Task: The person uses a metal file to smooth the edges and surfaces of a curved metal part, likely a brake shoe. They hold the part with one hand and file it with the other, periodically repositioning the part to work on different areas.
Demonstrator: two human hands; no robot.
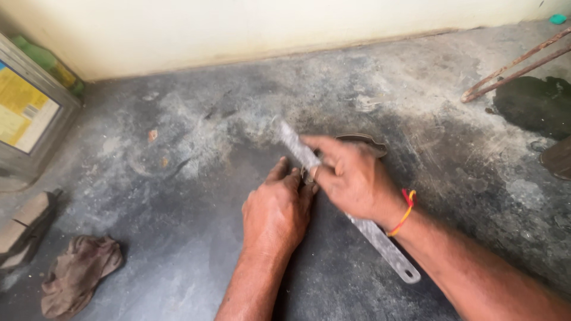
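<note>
My right hand (351, 175) grips a long flat metal ruler (380, 241) that lies slantwise across the grey floor, its far end (288, 135) poking out past my fingers. My left hand (275, 211) presses down on the floor right beside it, fingers closed over a small object that is mostly hidden. A dark curved flat piece (364, 140) lies just behind my right hand. A red and yellow thread is tied around my right wrist.
A metal tin with a yellow label (27, 116) stands at the left wall. A brown rag (77, 273) and wooden block (24, 229) lie at lower left. Rusty rods (514, 65) and a dark stain (535, 104) are at upper right.
</note>
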